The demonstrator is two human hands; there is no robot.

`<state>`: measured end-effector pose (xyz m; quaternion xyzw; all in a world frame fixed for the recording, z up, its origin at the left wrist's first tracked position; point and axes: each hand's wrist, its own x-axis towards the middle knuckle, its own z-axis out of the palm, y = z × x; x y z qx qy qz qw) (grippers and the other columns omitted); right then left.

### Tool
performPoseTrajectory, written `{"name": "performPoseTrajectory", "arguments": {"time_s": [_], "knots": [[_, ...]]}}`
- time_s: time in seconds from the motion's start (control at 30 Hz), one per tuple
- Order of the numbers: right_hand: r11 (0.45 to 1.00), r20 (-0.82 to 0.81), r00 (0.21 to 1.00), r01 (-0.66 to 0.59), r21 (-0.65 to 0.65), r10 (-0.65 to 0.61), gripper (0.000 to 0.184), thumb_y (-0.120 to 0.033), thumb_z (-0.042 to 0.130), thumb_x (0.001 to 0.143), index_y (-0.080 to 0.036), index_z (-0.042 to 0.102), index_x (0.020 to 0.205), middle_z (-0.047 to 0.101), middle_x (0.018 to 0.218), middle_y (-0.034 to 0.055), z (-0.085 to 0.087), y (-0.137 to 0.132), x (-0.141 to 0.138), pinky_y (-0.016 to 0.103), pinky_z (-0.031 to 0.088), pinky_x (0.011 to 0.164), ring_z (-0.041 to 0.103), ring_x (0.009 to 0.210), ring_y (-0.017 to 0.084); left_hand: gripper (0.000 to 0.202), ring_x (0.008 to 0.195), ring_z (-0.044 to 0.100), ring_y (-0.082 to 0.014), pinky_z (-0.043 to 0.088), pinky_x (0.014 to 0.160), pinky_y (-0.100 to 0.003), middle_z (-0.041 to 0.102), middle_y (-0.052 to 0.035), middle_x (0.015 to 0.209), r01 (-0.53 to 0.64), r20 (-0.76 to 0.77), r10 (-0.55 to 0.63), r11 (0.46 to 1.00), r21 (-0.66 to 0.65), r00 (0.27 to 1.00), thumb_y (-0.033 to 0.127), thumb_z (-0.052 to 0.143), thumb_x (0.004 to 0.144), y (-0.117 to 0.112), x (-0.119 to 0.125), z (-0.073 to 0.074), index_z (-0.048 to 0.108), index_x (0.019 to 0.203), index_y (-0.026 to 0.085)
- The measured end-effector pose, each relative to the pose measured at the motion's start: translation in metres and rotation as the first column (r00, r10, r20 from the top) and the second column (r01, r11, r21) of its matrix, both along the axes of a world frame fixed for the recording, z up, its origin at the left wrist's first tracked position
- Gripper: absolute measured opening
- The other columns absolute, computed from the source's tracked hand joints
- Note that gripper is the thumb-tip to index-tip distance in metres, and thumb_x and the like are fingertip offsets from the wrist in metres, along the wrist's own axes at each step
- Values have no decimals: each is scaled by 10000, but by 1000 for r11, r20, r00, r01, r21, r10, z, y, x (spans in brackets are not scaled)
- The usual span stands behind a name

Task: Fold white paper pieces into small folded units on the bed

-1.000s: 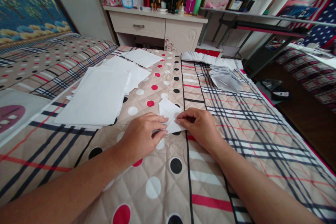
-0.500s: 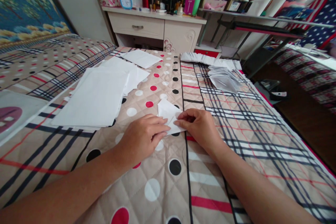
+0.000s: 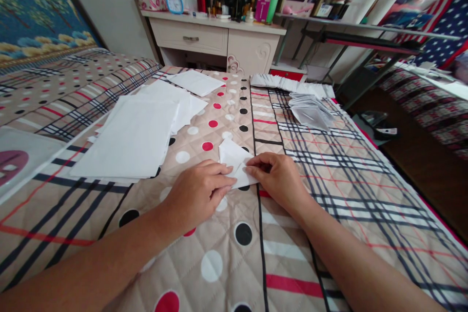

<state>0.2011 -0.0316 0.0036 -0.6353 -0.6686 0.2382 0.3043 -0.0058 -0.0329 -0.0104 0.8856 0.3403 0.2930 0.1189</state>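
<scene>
A small folded piece of white paper (image 3: 232, 154) lies on the quilted bedspread, its pointed end facing away from me. My left hand (image 3: 200, 186) holds the paper's near left edge, the fingers stretched together over it and the thumb close below. On the right side, my right hand (image 3: 277, 174) pinches a folded flap between thumb and index finger, the other fingers curled. The fingertips hide part of the paper's near edge. To the left lies a stack of flat white sheets (image 3: 126, 139), slightly fanned out.
Farther off on the bedspread (image 3: 212, 265) lie another white sheet (image 3: 197, 82), a pile of small folded papers (image 3: 310, 111) and a long row of folded white papers (image 3: 292, 84). A plastic bag (image 3: 29, 153) sits at the left edge. Beyond the bed stands a cream dresser (image 3: 188, 34).
My right fingers have shifted very slightly right along the flap. My left hand and the paper have hardly moved; the view has tilted a little.
</scene>
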Motion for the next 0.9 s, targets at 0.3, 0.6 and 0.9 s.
{"name": "performPoseTrajectory", "arguments": {"time_s": [0.3,0.6,0.9], "knots": [[999,-33,999,-16,-43,15,84,-250,713,770,-229,782,812,768,810,29,-1,3,1,287,503,704,698,753,195,176,918,677,-216,549,809,-386,742,-48,985,-17,21,17,1000,-21,1000,195,642,853,1,2,3,754,985,231],[999,-28,1000,-6,-38,5,81,-231,706,769,-224,779,802,768,811,25,-1,2,-2,287,502,710,700,768,195,195,898,660,-225,554,775,-396,730,-58,990,-7,-4,7,1000,20,1000,185,594,878,1,2,2,767,953,233],[998,65,996,57,8,-57,89,-230,676,752,-221,762,772,743,726,16,-1,1,-7,264,439,589,672,680,182,187,901,655,-216,551,785,-382,727,-58,1004,-8,-16,9,1000,28,1000,185,604,874,0,2,3,769,942,241]]}}
